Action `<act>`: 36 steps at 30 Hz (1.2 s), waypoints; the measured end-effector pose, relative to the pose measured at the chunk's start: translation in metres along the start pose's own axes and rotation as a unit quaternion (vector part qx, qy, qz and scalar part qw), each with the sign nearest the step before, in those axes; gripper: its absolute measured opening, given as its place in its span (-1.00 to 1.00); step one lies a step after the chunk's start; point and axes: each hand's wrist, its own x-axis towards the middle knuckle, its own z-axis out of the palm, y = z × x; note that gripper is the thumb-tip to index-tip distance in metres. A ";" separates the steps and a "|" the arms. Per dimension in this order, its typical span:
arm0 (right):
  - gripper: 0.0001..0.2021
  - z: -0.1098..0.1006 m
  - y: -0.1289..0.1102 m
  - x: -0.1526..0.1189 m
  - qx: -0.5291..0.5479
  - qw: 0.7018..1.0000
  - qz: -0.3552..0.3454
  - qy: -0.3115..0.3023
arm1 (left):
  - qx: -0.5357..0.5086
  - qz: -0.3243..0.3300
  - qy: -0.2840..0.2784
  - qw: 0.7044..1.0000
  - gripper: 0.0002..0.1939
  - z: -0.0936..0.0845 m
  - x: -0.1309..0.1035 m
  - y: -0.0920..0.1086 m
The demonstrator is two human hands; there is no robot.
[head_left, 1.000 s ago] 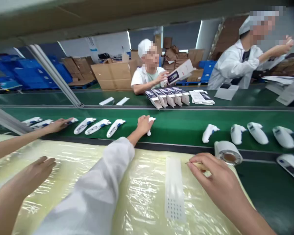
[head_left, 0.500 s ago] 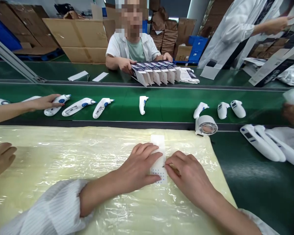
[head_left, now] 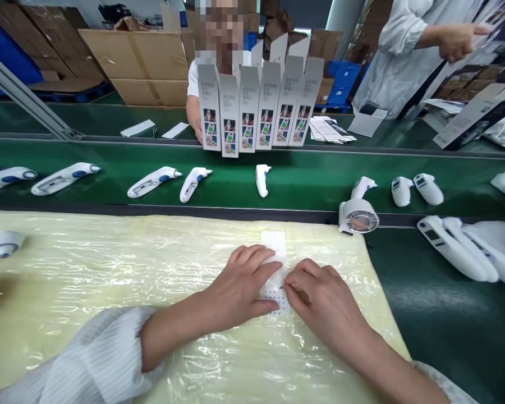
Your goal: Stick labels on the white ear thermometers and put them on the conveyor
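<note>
A white strip (head_left: 273, 241) with small dots on its lower part (head_left: 279, 303) lies on the plastic-covered yellowish mat (head_left: 109, 269). My left hand (head_left: 246, 283) rests over the strip's left side, thumb and fingers apart, touching it and holding nothing. On the strip's right edge, my right hand (head_left: 320, 292) pinches with thumb and forefinger; whatever is between those fingertips is too small to name.
Beyond the mat, a green belt (head_left: 219, 185) carries several white thermometer-like devices (head_left: 154, 180). A small round fan (head_left: 359, 216) stands at the mat's back right corner, near more devices (head_left: 457, 247). Opposite, a person holds several boxes (head_left: 248, 112).
The person opposite has raised the boxes upright. Devices on the belt have shifted right in view, and a co-worker's hand has left the belt at left. My hands have barely moved.
</note>
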 end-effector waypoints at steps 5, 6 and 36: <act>-0.82 0.000 0.000 0.000 0.006 1.000 -0.002 -0.010 | -0.004 -0.001 0.004 1.000 -0.40 0.001 0.001 0.000; -0.82 0.000 -0.001 0.000 0.007 1.000 0.001 -0.012 | -0.004 0.000 0.006 1.000 -0.39 0.001 0.001 0.000; -0.86 -0.033 -0.003 0.032 0.206 0.966 0.117 0.103 | 0.040 -0.337 0.223 0.914 -0.56 -0.106 0.090 -0.091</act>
